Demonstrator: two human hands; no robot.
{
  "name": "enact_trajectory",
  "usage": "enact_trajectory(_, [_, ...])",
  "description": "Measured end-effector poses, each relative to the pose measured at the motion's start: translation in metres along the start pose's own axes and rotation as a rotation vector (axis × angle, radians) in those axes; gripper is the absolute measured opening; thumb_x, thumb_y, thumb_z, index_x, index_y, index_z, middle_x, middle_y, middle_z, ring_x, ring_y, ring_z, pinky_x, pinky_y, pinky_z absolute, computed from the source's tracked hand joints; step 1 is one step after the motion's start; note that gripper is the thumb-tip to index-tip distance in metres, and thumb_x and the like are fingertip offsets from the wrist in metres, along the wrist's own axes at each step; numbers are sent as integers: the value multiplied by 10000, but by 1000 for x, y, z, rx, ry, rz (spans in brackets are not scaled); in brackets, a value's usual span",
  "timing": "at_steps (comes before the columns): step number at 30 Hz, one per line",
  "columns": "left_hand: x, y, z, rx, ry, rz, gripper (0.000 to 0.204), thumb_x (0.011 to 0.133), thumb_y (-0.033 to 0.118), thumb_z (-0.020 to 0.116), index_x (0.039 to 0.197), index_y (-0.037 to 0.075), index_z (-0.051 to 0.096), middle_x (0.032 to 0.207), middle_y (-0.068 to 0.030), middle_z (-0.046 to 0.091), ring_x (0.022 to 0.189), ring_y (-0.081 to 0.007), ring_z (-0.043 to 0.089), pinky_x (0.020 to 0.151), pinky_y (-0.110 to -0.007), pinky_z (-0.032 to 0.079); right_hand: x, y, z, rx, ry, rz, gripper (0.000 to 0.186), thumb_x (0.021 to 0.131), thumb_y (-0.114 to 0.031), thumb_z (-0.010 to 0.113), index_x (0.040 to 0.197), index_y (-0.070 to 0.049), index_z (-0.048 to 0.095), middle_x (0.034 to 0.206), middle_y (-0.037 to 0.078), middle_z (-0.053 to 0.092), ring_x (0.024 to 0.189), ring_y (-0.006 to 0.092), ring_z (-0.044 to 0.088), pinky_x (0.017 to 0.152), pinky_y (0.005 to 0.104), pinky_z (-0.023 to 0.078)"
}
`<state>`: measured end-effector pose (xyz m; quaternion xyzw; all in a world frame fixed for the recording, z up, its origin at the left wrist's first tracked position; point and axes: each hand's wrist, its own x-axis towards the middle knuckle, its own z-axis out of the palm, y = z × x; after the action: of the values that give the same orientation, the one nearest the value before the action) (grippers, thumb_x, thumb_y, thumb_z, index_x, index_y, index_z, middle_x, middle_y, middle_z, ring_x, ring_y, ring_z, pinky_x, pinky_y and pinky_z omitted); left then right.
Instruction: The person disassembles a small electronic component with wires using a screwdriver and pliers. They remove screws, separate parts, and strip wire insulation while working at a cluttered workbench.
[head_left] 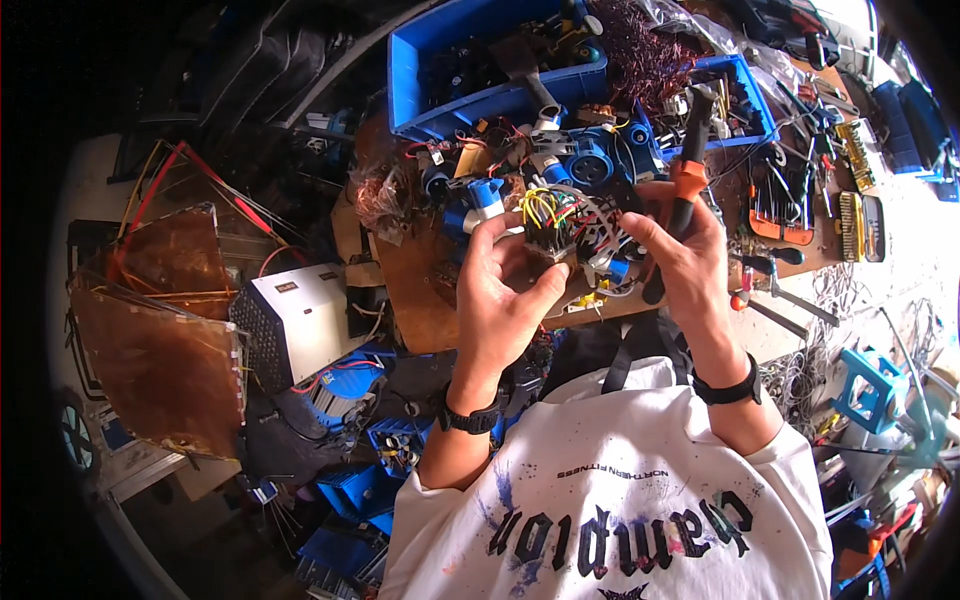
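My left hand (510,305) is closed around a small dark wired component (550,238), its thumb at the near edge and its fingers along the left side. Yellow, red and green wires (545,205) loop out of its top. Just to the right, my right hand (685,250) is wrapped round an orange-and-black handled tool (690,180), which stands roughly upright with its dark end away from me. Its exact kind is unclear. The right thumb and fingertips are close to a bundle of pale wires (600,225); whether they touch it I cannot tell.
Blue motor-like parts (588,160) crowd the wooden bench (415,300) beyond my hands. Blue bins (440,125) hold parts at the back. Pliers and drivers lie right, near an orange tool holder (780,225). A white metal box (310,320) and a brown sheet (165,350) stand left.
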<state>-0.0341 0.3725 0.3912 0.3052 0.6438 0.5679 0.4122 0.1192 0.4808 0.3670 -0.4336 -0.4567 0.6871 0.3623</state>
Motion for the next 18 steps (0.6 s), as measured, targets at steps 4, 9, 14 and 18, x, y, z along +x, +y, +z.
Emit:
enact_trajectory(4, [0, 2, 0, 51, 6, -3, 540, 776, -34, 695, 1238, -23, 416, 1086, -136, 625, 975, -163, 628, 860, -301, 511, -5, -22, -1, -32, -52, -59, 267, 785, -56, 770, 1021, -30, 649, 707, -74, 534, 660, 18, 488, 612, 182, 401])
enact_trajectory(9, [-1, 4, 1, 115, 18, 15, 525, 771, -35, 700, 1220, -3, 428, 1075, -133, 630, 976, -161, 630, 857, -298, 508, -10, -19, 2, -267, 37, -385, 172, 775, 11, 703, 940, -22, 669, 875, 37, 572, 717, 119, 554, 641, 251, 440])
enact_trajectory(14, [-2, 8, -1, 37, 30, -28, 527, 772, -31, 699, 1228, 1, 437, 1080, -126, 634, 993, -158, 625, 870, -298, 500, -14, -27, 3, -154, 1, -318, 157, 787, -11, 693, 942, -15, 670, 910, 51, 561, 767, 128, 566, 677, 267, 455])
enact_trajectory(18, [5, 15, -16, -176, -33, -123, 547, 793, 22, 663, 1282, -40, 426, 1116, -143, 637, 1013, -189, 632, 916, -324, 501, -4, -15, -8, -69, -53, -97, 240, 810, -85, 734, 1033, -33, 661, 869, 0, 598, 762, 73, 566, 706, 225, 463])
